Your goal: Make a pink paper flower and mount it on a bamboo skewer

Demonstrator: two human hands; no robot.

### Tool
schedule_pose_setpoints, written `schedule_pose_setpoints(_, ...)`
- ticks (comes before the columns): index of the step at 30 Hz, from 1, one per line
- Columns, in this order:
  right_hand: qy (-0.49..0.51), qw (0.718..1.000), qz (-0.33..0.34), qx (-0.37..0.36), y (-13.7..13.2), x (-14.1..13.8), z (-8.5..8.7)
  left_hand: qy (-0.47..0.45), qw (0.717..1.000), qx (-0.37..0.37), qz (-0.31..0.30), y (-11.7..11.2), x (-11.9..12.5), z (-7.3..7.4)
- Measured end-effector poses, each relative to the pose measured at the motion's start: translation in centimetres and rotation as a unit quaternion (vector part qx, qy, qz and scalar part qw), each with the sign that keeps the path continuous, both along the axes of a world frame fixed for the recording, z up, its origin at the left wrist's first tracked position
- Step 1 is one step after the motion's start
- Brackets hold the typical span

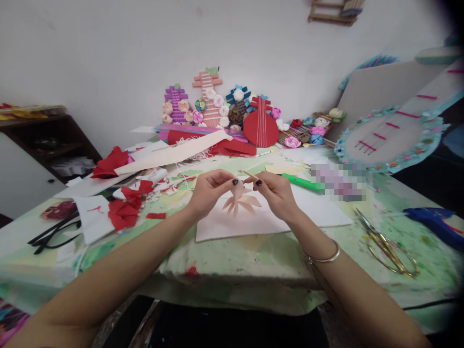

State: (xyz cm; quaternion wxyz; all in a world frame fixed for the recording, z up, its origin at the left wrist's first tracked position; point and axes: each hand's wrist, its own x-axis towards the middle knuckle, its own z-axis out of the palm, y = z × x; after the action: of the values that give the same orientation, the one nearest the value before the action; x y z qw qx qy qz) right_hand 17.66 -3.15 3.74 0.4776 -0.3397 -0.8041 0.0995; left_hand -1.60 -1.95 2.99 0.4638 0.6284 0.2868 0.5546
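Above a white sheet (224,229) hangs a pale pink paper flower (241,205) with pointed petals spreading downward. My left hand (212,193) pinches it near the top, thumb and fingertips pressed together. My right hand (279,193) is closed around a thin wooden stick (249,174), whose tip points left toward my left fingers. The right thumb is close to the flower's upper edge; whether it touches the paper I cannot tell. Behind my right hand lies a green utility knife (302,183).
Gold-handled scissors (389,246) and a blue glue gun (437,224) lie at right. Red paper scraps (125,212) and black glasses (54,234) are at left. Decorated paper instruments, including a red one (261,126), line the wall. A large blue-edged instrument (389,137) leans at right.
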Motion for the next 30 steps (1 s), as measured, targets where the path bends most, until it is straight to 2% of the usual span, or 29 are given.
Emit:
schedule_pose_setpoints(6, -0.065, 0.997, -0.037, 0.029, 0.0, 0.0, -0.4, -0.004, 1.0, -0.019, -0.005, -0.1, 0.2, -0.1)
schedule_pose_setpoints(11, -0.035, 0.997, -0.048, 0.051, -0.1, -0.5, -0.4, 0.018, 0.999, -0.021, -0.019, -0.3, 0.3, 0.0)
schedule_pose_setpoints(15, -0.014, 0.997, -0.027, 0.068, -0.2, -0.9, -0.2, 0.047, 0.999, -0.006, -0.009, -0.5, 0.3, 0.0)
schedule_pose_setpoints(23, 0.016, 0.999, -0.002, 0.039, -0.3, -0.9, 0.0, 0.06, 0.998, 0.015, -0.012, -0.6, 0.4, -0.1)
schedule_pose_setpoints(27, 0.015, 1.0, -0.005, 0.019, -0.3, -1.0, 0.0, 0.073, 0.997, 0.032, -0.022, -0.7, 0.5, 0.0)
schedule_pose_setpoints(30, 0.01, 1.0, -0.016, 0.007, -0.4, -1.0, 0.0, 0.071, 0.997, 0.033, -0.007, -0.6, 0.6, 0.0)
